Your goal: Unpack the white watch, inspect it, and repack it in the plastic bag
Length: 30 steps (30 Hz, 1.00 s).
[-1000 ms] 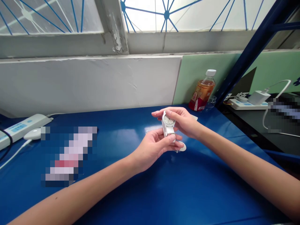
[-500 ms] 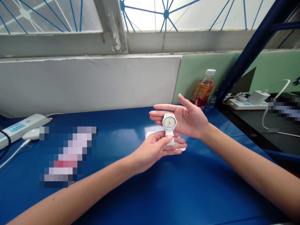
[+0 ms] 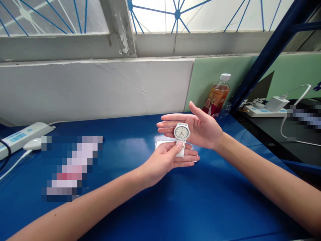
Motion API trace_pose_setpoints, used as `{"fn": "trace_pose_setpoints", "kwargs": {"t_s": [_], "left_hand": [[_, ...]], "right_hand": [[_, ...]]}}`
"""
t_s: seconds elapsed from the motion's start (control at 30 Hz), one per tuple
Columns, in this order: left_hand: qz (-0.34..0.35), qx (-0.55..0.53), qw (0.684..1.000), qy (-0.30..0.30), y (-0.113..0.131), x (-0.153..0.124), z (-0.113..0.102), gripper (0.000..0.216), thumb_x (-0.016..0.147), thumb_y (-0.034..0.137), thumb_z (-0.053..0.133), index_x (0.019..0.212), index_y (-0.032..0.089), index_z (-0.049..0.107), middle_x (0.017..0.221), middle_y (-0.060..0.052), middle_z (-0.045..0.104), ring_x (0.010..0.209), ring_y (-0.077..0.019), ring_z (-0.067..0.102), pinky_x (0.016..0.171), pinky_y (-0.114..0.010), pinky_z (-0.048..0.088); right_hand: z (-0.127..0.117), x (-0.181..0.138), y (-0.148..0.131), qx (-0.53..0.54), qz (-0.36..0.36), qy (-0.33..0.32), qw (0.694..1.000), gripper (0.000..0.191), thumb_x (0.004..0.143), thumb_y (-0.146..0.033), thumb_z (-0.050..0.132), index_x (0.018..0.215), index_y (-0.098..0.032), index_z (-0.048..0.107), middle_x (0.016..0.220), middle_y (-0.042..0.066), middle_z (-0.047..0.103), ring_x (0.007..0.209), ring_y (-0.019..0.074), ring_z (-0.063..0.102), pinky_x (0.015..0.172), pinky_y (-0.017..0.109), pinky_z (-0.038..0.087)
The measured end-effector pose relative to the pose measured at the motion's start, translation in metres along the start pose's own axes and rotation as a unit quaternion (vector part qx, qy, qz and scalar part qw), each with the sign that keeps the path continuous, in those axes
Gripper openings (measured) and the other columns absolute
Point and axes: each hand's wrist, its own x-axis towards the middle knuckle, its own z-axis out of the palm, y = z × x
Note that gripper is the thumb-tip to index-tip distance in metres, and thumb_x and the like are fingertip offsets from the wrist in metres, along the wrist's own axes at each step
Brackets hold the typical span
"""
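A white wristwatch (image 3: 181,132) with a pale round dial stands upright above the blue table (image 3: 175,207). My left hand (image 3: 168,160) pinches its lower strap between thumb and fingers. My right hand (image 3: 198,129) is held flat just behind the watch, palm toward me, fingers stretched out to the left and thumb up; the watch case rests against or just in front of its palm. A small clear plastic wrapper (image 3: 160,144) lies on the table under my hands.
A bottle of amber drink (image 3: 217,97) stands at the back right by a green panel. A white power strip (image 3: 17,138) with cables lies at the left edge. Another power strip with a charger (image 3: 271,107) sits on the dark surface to the right. A blue metal post slants nearby.
A second ago my right hand was curled over the watch's top. It has opened flat behind the watch, and the dial now faces me. My left hand kept its grip on the strap.
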Motion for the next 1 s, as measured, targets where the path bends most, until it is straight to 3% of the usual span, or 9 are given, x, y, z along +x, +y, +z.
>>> {"fn": "trace_pose_setpoints", "kwargs": {"t_s": [0.53, 0.6, 0.73, 0.8, 0.87, 1.0], "left_hand": [[0.021, 0.004, 1.0, 0.007, 0.003, 0.002, -0.001, 0.037, 0.093, 0.041, 0.062, 0.105, 0.006, 0.064, 0.101, -0.021, 0.074, 0.099, -0.033, 0.072, 0.092, -0.046, 0.053], [0.043, 0.023, 0.999, 0.016, 0.007, 0.002, -0.001, 0.033, 0.092, 0.039, 0.062, 0.103, 0.008, 0.064, 0.096, -0.018, 0.075, 0.093, -0.0309, 0.073, 0.089, -0.045, 0.054], [0.104, 0.075, 0.99, 0.053, 0.019, 0.001, -0.005, 0.031, 0.091, 0.04, 0.062, 0.101, 0.01, 0.064, 0.092, -0.014, 0.075, 0.09, -0.0285, 0.073, 0.088, -0.044, 0.054], [0.166, 0.156, 0.97, 0.089, 0.024, 0.001, -0.009, 0.032, 0.091, 0.042, 0.062, 0.103, 0.013, 0.065, 0.095, -0.012, 0.074, 0.092, -0.0275, 0.071, 0.087, -0.041, 0.053], [0.23, 0.273, 0.924, 0.138, 0.026, 0.0, -0.014, 0.029, 0.094, 0.041, 0.058, 0.104, 0.016, 0.066, 0.096, -0.01, 0.072, 0.09, -0.0255, 0.07, 0.084, -0.037, 0.052], [0.291, 0.504, 0.801, 0.14, 0.021, -0.002, -0.021, 0.025, 0.097, 0.03, 0.05, 0.111, 0.019, 0.067, 0.103, -0.01, 0.071, 0.094, -0.0256, 0.066, 0.086, -0.036, 0.047]], "right_hand": [[-0.001, 0.002, 0.003, -0.017, -0.028, 0.012, 0.999, 0.063, 0.094, -0.067, 0.031, 0.11, -0.022, 0.071, 0.125, 0.01, 0.069, 0.119, 0.0287, 0.062, 0.099, 0.046, 0.048], [-0.002, 0.003, -0.001, -0.037, -0.041, 0.046, 0.997, 0.055, 0.095, -0.062, 0.037, 0.107, -0.021, 0.072, 0.123, 0.009, 0.069, 0.119, 0.0274, 0.062, 0.098, 0.043, 0.049], [-0.004, 0.0, -0.008, -0.089, -0.135, 0.185, 0.969, 0.028, 0.093, -0.041, 0.053, 0.096, -0.02, 0.073, 0.11, 0.008, 0.072, 0.109, 0.0238, 0.063, 0.091, 0.036, 0.051], [-0.005, -0.006, -0.006, -0.108, -0.164, 0.222, 0.955, 0.023, 0.091, -0.036, 0.057, 0.095, -0.02, 0.073, 0.091, 0.006, 0.071, 0.09, 0.0199, 0.065, 0.08, 0.033, 0.053], [-0.006, -0.016, 0.003, -0.137, -0.166, 0.233, 0.948, 0.021, 0.091, -0.034, 0.059, 0.098, -0.019, 0.072, 0.07, 0.0, 0.061, 0.064, 0.0132, 0.058, 0.064, 0.027, 0.05], [-0.004, -0.036, 0.027, -0.18, -0.156, 0.206, 0.949, 0.034, 0.095, -0.045, 0.054, 0.121, -0.024, 0.064, 0.071, -0.002, 0.063, 0.058, 0.0125, 0.056, 0.058, 0.028, 0.048]]}}
